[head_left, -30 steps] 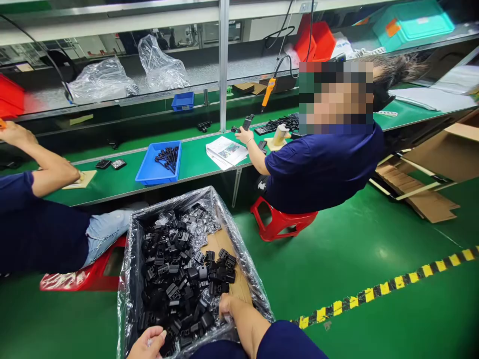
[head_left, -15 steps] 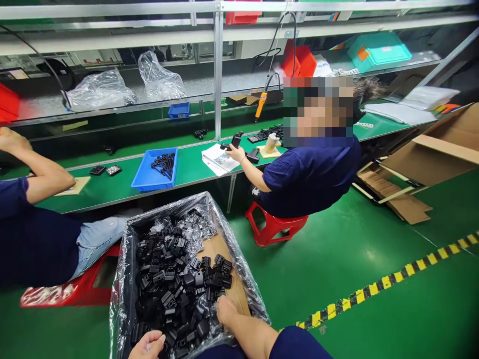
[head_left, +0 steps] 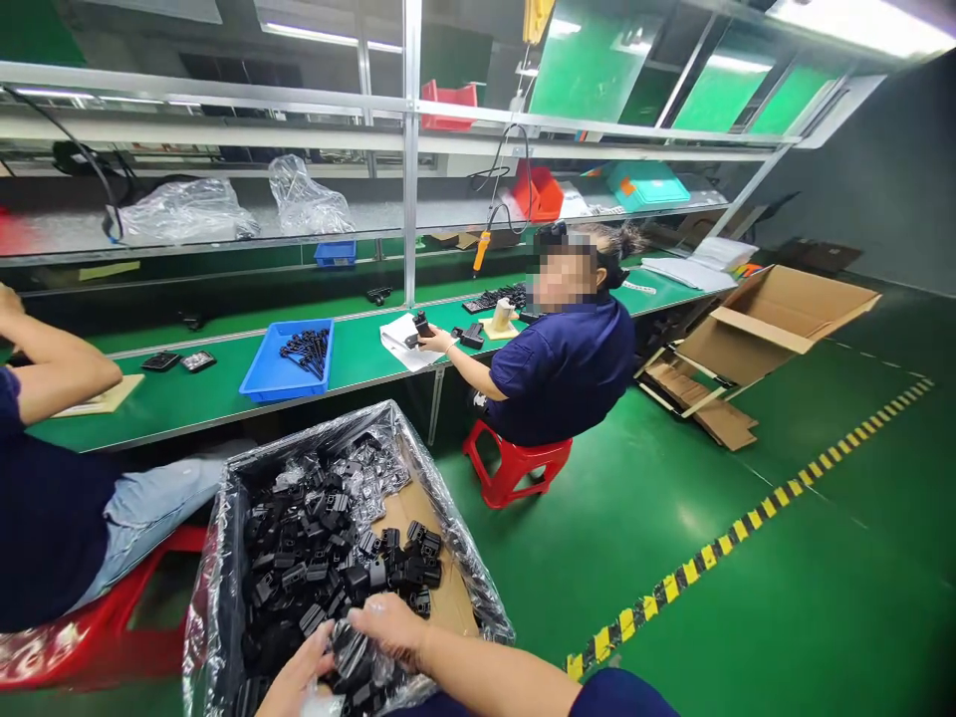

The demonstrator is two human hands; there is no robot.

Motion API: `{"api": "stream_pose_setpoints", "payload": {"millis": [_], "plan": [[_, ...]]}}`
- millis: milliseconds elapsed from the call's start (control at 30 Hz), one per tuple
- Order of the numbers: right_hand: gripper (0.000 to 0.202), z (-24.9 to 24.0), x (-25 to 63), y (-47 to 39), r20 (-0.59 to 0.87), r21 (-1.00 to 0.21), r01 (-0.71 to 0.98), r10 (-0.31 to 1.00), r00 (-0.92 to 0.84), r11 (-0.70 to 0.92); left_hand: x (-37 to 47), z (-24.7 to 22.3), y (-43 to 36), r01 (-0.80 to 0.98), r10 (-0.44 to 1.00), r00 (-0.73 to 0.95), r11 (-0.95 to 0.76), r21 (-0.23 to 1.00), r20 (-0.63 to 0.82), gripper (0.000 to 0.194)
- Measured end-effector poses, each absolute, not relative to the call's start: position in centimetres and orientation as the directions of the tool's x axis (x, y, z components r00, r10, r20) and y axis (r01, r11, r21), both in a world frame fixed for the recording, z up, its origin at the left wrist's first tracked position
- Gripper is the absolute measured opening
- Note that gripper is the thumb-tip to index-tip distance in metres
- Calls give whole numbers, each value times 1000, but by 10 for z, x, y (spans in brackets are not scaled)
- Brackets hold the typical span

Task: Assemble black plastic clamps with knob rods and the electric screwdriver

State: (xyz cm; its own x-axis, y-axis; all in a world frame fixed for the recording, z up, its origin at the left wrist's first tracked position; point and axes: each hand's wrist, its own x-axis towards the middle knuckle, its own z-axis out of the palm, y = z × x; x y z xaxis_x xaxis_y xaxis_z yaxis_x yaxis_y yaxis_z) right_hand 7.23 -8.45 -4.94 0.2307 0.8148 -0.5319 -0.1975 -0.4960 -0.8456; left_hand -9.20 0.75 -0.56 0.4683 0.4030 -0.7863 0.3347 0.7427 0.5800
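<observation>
Both hands are over a plastic-lined crate (head_left: pixel 467 558) heaped with black plastic parts (head_left: pixel 299 548), some of them in clear bags. My right hand (head_left: pixel 392 629) has its fingers closed around a black part in a clear plastic bag (head_left: pixel 350 647). To its left, my left hand (head_left: pixel 297 679) is bent towards the same bagged part, with crumpled clear plastic (head_left: pixel 323 703) at its palm and fingers. Motion blur softens the fingertips, and the lower edge of the view cuts off part of the left hand.
A co-worker on a red stool (head_left: pixel 515 463) handles a black part at the green bench (head_left: pixel 358 373). Another person sits at the left. A blue tray (head_left: pixel 258 368) of black pieces stands on the bench. Cardboard boxes (head_left: pixel 777 319) are at the right, near yellow-black floor tape (head_left: pixel 717 553).
My right hand has moved left and my left hand up, so they meet at a bagged black part. The camera view has tilted up and shifted right.
</observation>
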Motion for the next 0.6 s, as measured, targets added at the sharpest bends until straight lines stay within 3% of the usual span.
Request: {"api": "stream_pose_setpoints", "payload": {"millis": [67,367,600], "plan": [[48,-40,66,-83,-534,-839,-234,828,170,-492,-91,8,11,297,327,559,779,552,-762,88],[44,-11,70,-84,-554,-751,-504,823,127,-427,-102,41,8,312,343,571,750,584,-746,91],[31,-5,60,-74,-581,-777,-489,750,316,-396,-102,34,8,239,421,434,798,553,-796,99]]}}
